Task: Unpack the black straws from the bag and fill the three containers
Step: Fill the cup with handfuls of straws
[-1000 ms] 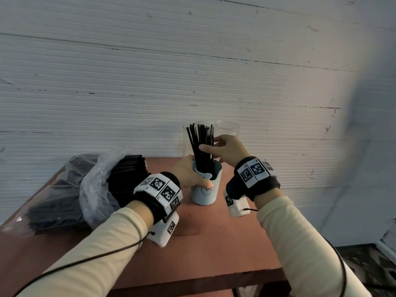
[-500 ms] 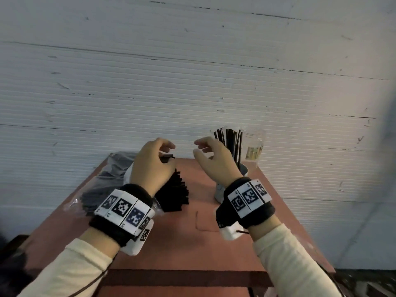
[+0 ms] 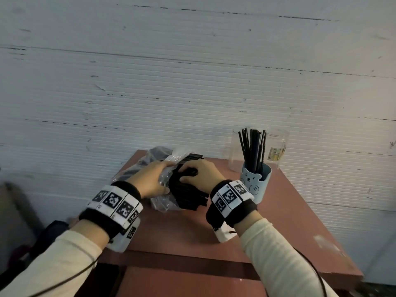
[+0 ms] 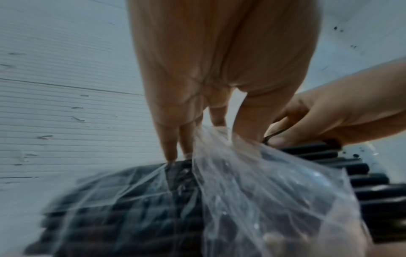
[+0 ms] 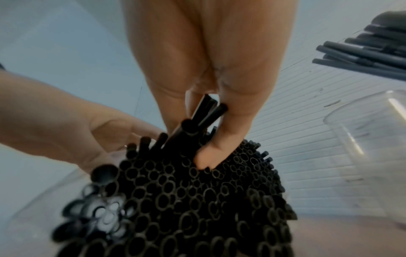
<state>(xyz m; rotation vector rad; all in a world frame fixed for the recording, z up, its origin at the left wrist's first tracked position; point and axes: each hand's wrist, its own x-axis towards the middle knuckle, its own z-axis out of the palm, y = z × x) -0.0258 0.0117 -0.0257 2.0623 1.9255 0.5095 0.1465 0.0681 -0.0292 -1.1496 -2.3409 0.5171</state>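
Note:
A clear plastic bag [image 3: 161,205] full of black straws [image 3: 189,199] lies at the table's back left. My left hand [image 3: 150,182] grips the bag's plastic [image 4: 252,182] next to its open mouth. My right hand [image 3: 200,172] reaches into the bundle's open ends [image 5: 186,200], and its thumb and fingers pinch a few straws [image 5: 207,111] at the top. A blue bear cup [image 3: 256,184] at the right holds several upright straws [image 3: 252,146]. Two clear containers [image 3: 277,146] [image 3: 233,156] stand behind it by the wall.
The reddish table [image 3: 192,232] has bare surface in front of the bag and the cup. A ribbed white wall [image 3: 192,93] stands right behind the table. The table's front edge runs near my forearms, with its right edge past the cup.
Both hands left the blue cup, swung left through the air and came down on the bag. The left now grips the plastic and the right pinches straws. The view turned left.

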